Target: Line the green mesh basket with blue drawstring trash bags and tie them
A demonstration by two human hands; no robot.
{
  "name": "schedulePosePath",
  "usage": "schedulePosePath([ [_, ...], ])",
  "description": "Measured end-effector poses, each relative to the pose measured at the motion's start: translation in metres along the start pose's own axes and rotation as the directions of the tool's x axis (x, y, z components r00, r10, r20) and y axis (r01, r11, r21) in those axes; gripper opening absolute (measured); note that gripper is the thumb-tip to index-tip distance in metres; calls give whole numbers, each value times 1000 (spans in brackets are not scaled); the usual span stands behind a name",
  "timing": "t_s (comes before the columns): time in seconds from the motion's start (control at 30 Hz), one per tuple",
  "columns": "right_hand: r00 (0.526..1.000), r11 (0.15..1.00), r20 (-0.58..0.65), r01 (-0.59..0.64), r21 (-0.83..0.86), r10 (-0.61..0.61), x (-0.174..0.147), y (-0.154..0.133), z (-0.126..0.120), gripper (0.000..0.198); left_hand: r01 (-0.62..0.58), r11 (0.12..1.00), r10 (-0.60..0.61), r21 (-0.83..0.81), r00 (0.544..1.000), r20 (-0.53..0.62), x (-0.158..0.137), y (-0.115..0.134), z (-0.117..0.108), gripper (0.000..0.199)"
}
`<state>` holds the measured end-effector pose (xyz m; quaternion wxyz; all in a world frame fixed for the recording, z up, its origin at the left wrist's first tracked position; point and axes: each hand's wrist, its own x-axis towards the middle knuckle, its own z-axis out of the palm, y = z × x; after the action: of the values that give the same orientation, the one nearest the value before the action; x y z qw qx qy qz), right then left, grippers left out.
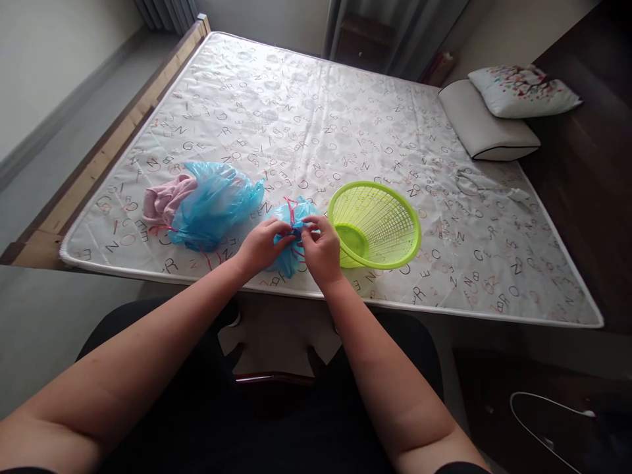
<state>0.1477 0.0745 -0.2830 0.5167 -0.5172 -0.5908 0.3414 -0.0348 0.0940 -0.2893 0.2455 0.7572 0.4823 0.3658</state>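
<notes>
My left hand (264, 245) and my right hand (320, 249) meet over a small blue plastic bag (289, 264) near the mattress's front edge. Fingers of both hands pinch the bag's gathered blue plastic between them. A red drawstring (291, 209) sticks up from the bag just beyond my fingertips. Left of my hands lies a larger blue plastic bag (217, 204) with red strings, and a pink cloth (170, 197) pokes out of its left end. Close to my right hand, a lime-green plastic basket (375, 260) leans with its mouth tilted toward me.
Everything lies on a bed mattress (276, 125) printed with letters. A wooden bed rail (133, 108) runs along the left. At the far right are a white pillow (494, 128) and a patterned cushion (523, 95). A white cable (533, 398) hangs at lower right.
</notes>
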Motion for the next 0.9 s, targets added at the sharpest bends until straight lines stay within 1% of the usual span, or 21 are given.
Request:
schedulePosePath([
  [0.1, 999, 995, -28, 32, -99, -35, 3, 1, -4, 15, 54, 998, -57, -29, 993, -100, 2, -3, -1, 15],
  [0.17, 998, 980, -53, 13, -201, -24, 6, 4, -8, 21, 104, 992, -116, -68, 974, -196, 5, -4, -6, 15],
  [0.2, 999, 969, -50, -12, -246, -1, 8, 7, -10, 24, 134, 986, -154, -94, 957, -246, 7, -5, -9, 16],
  [0.27, 998, 944, -23, -61, -324, 56, 9, 12, -11, 28, 195, 968, -238, -156, 910, -340, 10, -8, -15, 16],
  [0.33, 996, 919, 17, -72, -389, 85, 8, 14, -8, 32, 236, 938, -322, -252, 862, -392, 14, -12, -18, 17],
  [0.37, 996, 909, 33, -57, -412, 77, 7, 14, -6, 35, 244, 918, -358, -313, 849, -388, 15, -13, -18, 17],
  [0.4, 997, 903, 47, -27, -428, 53, 5, 13, -4, 38, 246, 893, -388, -377, 847, -365, 16, -14, -17, 18],
  [0.47, 996, 896, 83, 69, -439, -36, 3, 9, -1, 40, 245, 838, -414, -488, 868, -276, 17, -12, -14, 20],
  [0.53, 984, 889, 131, 163, -429, -117, 1, 4, 0, 35, 244, 801, -395, -546, 901, -177, 17, -8, -11, 23],
  [0.6, 977, 893, 176, 188, -410, -124, 2, 1, 0, 30, 241, 780, -367, -577, 923, -112, 16, -2, -10, 23],
  [0.67, 980, 906, 184, 145, -396, -77, 3, 3, -3, 22, 244, 758, -365, -605, 928, -83, 16, 2, -12, 21],
  [0.73, 988, 914, 147, 96, -395, -41, 6, 7, -7, 13, 263, 726, -402, -636, 912, -82, 16, 4, -16, 19],
  [0.77, 992, 913, 119, 82, -400, -36, 7, 9, -8, 11, 274, 704, -433, -655, 897, -90, 17, 4, -19, 18],
  [0.83, 997, 908, 71, 63, -414, -36, 10, 13, -11, 12, 283, 643, -509, -712, 852, -121, 20, 3, -25, 18],
  [0.9, 999, 902, 37, 26, -430, -12, 12, 15, -13, 13, 261, 575, -586, -775, 792, -168, 24, 1, -32, 16],
])
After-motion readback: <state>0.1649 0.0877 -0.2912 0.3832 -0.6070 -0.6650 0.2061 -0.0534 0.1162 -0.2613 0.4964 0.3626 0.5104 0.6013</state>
